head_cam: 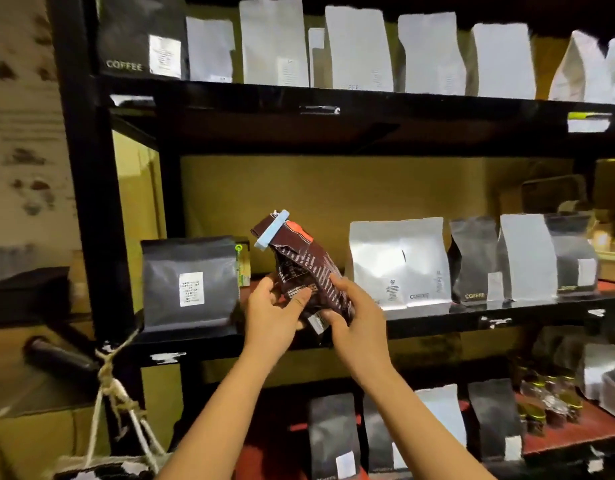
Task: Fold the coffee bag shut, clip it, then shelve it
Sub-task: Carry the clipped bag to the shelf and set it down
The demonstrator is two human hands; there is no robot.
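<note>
Coffee shop storeroom: shelves (334,98) of coffee bags (398,261).

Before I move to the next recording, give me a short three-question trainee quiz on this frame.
1. True or false: the clip is already on the folded top of the brown coffee bag.
2. Which hands hold the bag: A) left hand only, B) right hand only, C) both?
3. Fill in: the gap on the middle shelf lies between a black bag and a ____ bag.

Key: 1 true; 2 C; 3 silver.
</note>
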